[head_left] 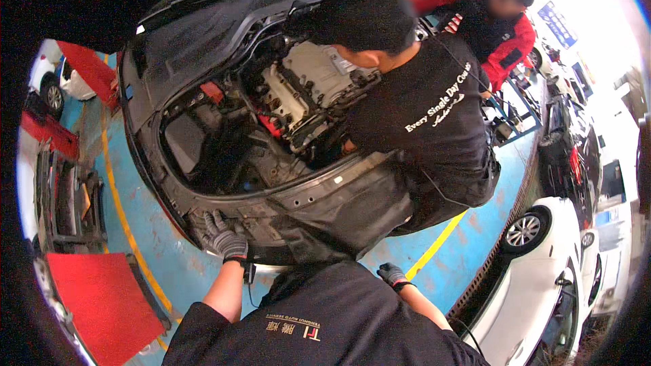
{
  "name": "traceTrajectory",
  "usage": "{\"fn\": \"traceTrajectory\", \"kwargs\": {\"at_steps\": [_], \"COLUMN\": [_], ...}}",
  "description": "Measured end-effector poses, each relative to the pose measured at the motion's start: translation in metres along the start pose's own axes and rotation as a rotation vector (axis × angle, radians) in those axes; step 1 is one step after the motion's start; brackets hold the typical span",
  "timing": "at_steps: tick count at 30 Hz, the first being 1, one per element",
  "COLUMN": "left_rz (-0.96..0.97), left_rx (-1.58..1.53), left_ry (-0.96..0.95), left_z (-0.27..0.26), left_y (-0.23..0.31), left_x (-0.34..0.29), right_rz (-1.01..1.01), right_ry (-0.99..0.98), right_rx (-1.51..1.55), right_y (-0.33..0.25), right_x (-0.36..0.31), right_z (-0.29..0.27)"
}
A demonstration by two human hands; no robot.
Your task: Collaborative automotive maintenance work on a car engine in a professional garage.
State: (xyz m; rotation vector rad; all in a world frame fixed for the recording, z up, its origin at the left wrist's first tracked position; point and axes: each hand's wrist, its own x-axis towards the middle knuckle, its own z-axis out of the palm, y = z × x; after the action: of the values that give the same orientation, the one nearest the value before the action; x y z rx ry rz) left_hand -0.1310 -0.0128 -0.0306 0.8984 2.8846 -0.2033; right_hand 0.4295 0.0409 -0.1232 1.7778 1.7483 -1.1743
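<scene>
My left hand (225, 238), in a grey striped glove, lies on the front edge of the car with its fingers spread over the dark trim (261, 227). It holds nothing. My right hand (391, 274), in a dark grey glove, hangs beside my body over the blue floor, touching nothing I can see. Its fingers look loosely bent, with no object visible in them. Ahead is the uncovered engine (315, 78) of the car. A black fender cover (339, 220) drapes over the nearer edge of the bay.
A person in a black shirt (434, 108) leans over the engine bay on the right. Another person in a red and black jacket (508, 51) stands behind. A white car (519, 291) is parked at right. A red panel (102, 298) lies at lower left.
</scene>
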Motion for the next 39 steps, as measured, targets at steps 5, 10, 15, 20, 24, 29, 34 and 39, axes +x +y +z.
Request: {"fn": "traceTrajectory", "kwargs": {"at_steps": [5,10,15,20,24,29,34,39], "left_rz": [0.009,-0.002,0.022,-0.052,-0.053,-0.006,-0.038,-0.039], "left_rx": [-0.125,-0.162,-0.190,-0.078,-0.082,-0.193,-0.174,-0.212], "left_ry": [0.050,0.057,0.149,-0.032,-0.021,0.122,0.018,0.033], "left_z": [-0.023,-0.025,-0.019,-0.026,-0.026,-0.021,-0.023,-0.025], "left_y": [0.012,0.015,0.012,0.017,0.016,0.014,0.015,0.015], "left_x": [-0.005,-0.005,-0.005,-0.001,-0.002,-0.005,-0.002,-0.003], "right_rz": [-0.246,-0.283,-0.086,-0.094,0.019,0.061,-0.013,-0.261], "right_ry": [-0.022,-0.070,0.028,-0.022,0.042,0.047,0.020,-0.096], "right_rx": [-0.335,-0.419,-0.062,-0.135,0.032,0.026,-0.071,-0.451], "right_y": [0.053,0.054,0.006,0.037,0.015,-0.001,0.003,0.048], "right_x": [0.024,0.027,-0.006,0.022,0.002,-0.011,-0.008,0.030], "right_z": [0.020,0.014,-0.004,0.009,-0.002,-0.012,-0.010,0.008]}}
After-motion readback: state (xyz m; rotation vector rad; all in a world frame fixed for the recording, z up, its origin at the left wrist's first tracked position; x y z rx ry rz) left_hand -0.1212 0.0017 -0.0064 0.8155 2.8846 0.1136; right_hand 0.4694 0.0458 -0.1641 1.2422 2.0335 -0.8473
